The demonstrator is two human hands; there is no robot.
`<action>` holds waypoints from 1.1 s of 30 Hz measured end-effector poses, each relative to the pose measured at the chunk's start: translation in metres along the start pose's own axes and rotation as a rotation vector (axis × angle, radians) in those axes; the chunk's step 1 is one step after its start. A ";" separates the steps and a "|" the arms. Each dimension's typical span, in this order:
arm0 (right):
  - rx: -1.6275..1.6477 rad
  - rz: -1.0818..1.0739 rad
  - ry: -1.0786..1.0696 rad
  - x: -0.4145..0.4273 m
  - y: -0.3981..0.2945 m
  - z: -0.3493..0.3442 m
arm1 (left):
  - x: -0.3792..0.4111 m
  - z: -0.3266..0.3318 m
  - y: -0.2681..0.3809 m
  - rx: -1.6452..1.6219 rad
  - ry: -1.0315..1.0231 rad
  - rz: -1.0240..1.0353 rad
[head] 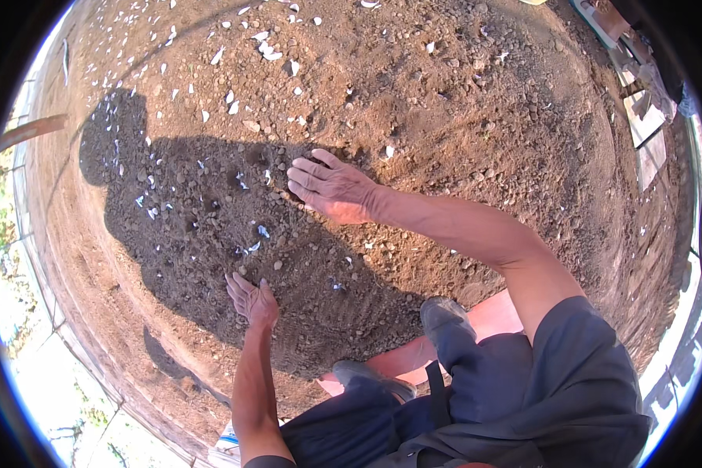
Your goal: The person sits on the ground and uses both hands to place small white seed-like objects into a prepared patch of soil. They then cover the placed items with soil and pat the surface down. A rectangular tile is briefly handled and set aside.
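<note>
Brown, crumbly soil [444,152] lies before me, dotted with small white pieces that look like garlic cloves [267,51]. My right hand [333,187] rests palm down on the soil, fingers stretched out and slightly spread; what is under the palm is hidden. A lone white clove [390,151] lies to the right of it. Lower and to the left, my left hand [254,301] is at the soil surface, its thumb apart from the fingers and nothing visible in it. White papery bits [262,231] and small dark holes [241,179] show in the shaded soil between and beyond the hands.
My shoes [446,322] are on a reddish board [497,319] at the soil's near side. A white bag [227,447] sits by my left arm. Pale boards [643,120] lie at the right edge. A rusty-brown bar [34,130] juts in from the left.
</note>
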State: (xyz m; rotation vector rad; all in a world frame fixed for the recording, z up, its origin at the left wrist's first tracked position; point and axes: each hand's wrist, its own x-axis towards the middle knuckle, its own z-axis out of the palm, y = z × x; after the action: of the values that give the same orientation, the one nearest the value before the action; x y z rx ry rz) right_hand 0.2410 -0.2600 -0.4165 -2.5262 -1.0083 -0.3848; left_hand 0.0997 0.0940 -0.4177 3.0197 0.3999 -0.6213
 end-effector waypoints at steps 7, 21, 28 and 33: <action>-0.137 0.180 -0.061 -0.001 0.028 -0.009 | -0.003 0.000 0.009 0.002 0.038 0.001; -0.448 0.784 0.196 -0.093 0.155 -0.100 | 0.002 0.001 0.007 0.001 0.015 -0.020; -0.122 0.214 -0.034 -0.037 0.065 -0.038 | -0.001 -0.004 0.008 -0.023 -0.001 -0.023; -0.334 0.371 0.065 -0.074 0.121 -0.074 | 0.004 0.006 -0.001 0.008 0.031 0.002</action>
State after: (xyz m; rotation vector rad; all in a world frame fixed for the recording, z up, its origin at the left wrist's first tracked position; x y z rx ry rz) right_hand 0.2657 -0.4181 -0.4108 -2.8976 -0.4620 -0.5558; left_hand 0.1001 0.0951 -0.4249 3.0408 0.3961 -0.5777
